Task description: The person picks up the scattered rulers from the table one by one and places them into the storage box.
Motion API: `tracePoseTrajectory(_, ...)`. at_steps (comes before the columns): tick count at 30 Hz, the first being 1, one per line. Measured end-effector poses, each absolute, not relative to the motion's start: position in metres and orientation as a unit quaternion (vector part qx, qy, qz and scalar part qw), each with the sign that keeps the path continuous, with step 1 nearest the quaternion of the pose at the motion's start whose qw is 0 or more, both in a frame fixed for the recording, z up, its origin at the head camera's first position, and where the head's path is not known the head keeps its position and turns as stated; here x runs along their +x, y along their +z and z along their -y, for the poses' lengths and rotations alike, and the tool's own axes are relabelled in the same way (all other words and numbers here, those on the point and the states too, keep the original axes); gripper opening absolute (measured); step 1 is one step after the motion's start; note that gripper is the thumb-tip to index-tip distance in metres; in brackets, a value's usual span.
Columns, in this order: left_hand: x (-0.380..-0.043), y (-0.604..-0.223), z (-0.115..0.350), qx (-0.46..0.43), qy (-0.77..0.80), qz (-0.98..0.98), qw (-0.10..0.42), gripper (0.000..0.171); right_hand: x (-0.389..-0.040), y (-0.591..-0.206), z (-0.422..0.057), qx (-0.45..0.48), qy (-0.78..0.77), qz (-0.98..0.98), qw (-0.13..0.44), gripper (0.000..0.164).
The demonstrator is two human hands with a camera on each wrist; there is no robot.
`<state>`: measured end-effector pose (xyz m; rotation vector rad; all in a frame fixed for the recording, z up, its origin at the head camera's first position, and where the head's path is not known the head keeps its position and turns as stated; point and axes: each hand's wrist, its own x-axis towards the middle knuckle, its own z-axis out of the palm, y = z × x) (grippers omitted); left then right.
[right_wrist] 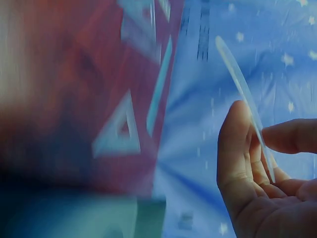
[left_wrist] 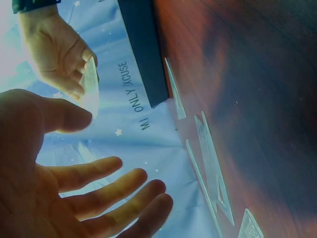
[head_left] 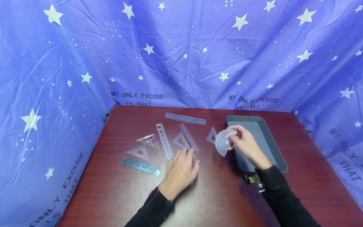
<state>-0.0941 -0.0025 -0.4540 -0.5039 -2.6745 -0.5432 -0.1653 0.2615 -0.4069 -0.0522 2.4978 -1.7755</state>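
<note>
My right hand (head_left: 246,145) pinches a clear protractor (head_left: 222,143) between thumb and fingers, raised over the tray's left edge. The right wrist view shows the protractor (right_wrist: 242,89) almost edge-on. My left hand (head_left: 180,171) holds nothing; its fingers are spread and loosely bent in the left wrist view. Its fingertips overlap the near ends of a clear ruler (head_left: 188,137) and a set square (head_left: 177,138) in the head view. Left of those fingers lies a ruler with holes (head_left: 164,142). A small set square (head_left: 213,130) lies just left of the protractor.
A grey tray (head_left: 279,157) stands on the table's right side. At the back lies another clear ruler (head_left: 185,119). To the left are two more set squares, one with a round hole (head_left: 133,152), and a teal ruler (head_left: 141,166). A starry blue curtain (head_left: 181,47) hangs behind the table.
</note>
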Motion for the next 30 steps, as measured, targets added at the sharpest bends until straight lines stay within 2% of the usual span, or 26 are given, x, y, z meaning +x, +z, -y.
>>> tracePoseTrajectory(6,-0.092,-0.457,0.004,-0.162,-0.171,0.956,0.175,0.035,-0.198,-0.395,-0.309,-0.009,-0.488,-0.872,0.031,0.047)
tracePoseTrajectory(10,-0.090,-0.458,0.004,-0.155,-0.156,0.961,0.170,0.031,-0.219,-0.394,-0.336,0.005,-0.429,-0.902,0.054,0.046)
tracePoseTrajectory(17,-0.087,-0.460,0.003,-0.151,-0.145,0.965,0.158,0.026,-0.248,-0.418,-0.375,0.046,-0.341,-0.934,0.099,0.051)
tracePoseTrajectory(23,-0.086,-0.462,0.004,-0.141,-0.147,0.968,0.146,0.025,-0.258,-0.444,-0.390,0.094,-0.311,-0.936,0.136,0.051)
tracePoseTrajectory(30,-0.086,-0.462,0.006,-0.134,-0.157,0.969,0.133,0.025,-0.258,-0.456,-0.387,0.107,-0.280,-0.947,0.112,0.044)
